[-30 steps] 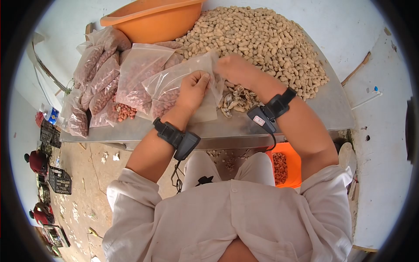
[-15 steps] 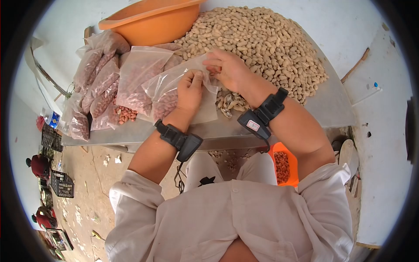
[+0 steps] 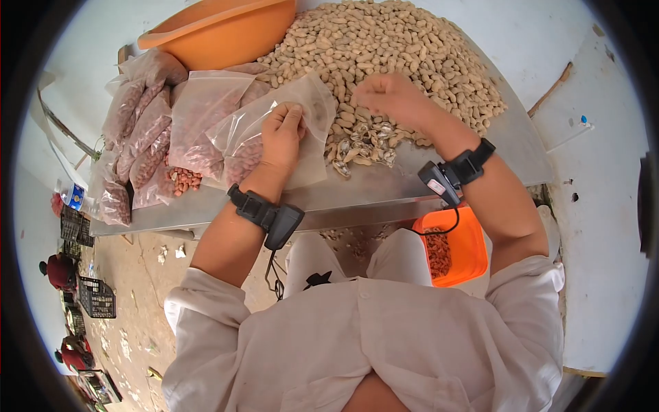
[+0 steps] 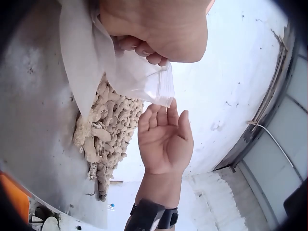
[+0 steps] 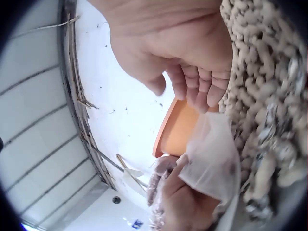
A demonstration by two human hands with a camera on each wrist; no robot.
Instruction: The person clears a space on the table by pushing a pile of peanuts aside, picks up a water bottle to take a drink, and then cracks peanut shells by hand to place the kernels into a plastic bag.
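Observation:
A clear zip bag (image 3: 312, 113) with reddish shelled peanuts in its lower part lies tilted on the metal table. My left hand (image 3: 281, 141) pinches its upper edge between thumb and fingers; in the left wrist view the bag's ridged zip strip (image 4: 166, 86) sticks out past those fingers. To the right of the bag, my right hand (image 3: 397, 101) is held over the unshelled peanuts. Its fingers are loosely bent and hold nothing, as the right wrist view of this hand (image 5: 178, 43) shows. Several filled peanut bags (image 3: 147, 130) lie to the left.
A heap of unshelled peanuts (image 3: 412, 48) covers the back right, with blackened shells (image 3: 364, 147) at its front. An orange basin (image 3: 220, 34) stands at the back. Loose red peanuts (image 3: 184, 180) lie by the bags. Below the table edge is an orange container (image 3: 473, 240).
My right hand has gone from the bag's upper edge out to the right, away from it. The left hand keeps its pinch on the bag. The head view has shifted slightly.

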